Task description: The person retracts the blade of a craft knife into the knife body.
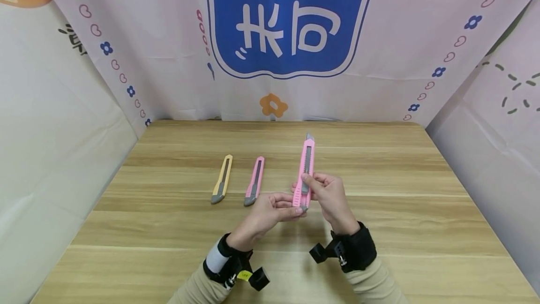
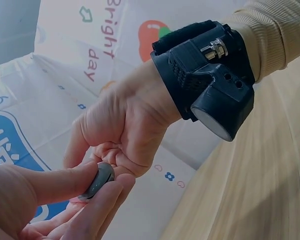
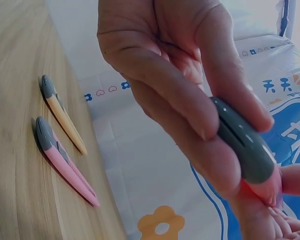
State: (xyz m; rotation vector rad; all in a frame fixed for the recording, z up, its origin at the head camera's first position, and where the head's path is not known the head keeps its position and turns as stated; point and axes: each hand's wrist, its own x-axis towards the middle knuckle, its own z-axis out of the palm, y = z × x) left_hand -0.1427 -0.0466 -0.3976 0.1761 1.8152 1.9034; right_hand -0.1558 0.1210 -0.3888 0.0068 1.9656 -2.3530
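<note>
A pink utility knife [image 1: 309, 154] is held upright above the table, with a short bit of its blade [image 1: 310, 136] showing at the top. My left hand [image 1: 270, 210] pinches its grey bottom end [image 3: 245, 145] between thumb and fingers. Higher on the handle, my right hand [image 1: 332, 197] grips the knife, its thumb on the front at the slider. To the left, a second pink utility knife [image 1: 255, 179] and a yellow utility knife [image 1: 222, 177] lie side by side, showing no blade.
A wood-grain table [image 1: 168, 243] lies beneath both hands. Behind it hangs a printed cloth [image 1: 177, 83], and pale cloths flank the sides. Each wrist wears a black strap with a small camera [image 1: 258, 278].
</note>
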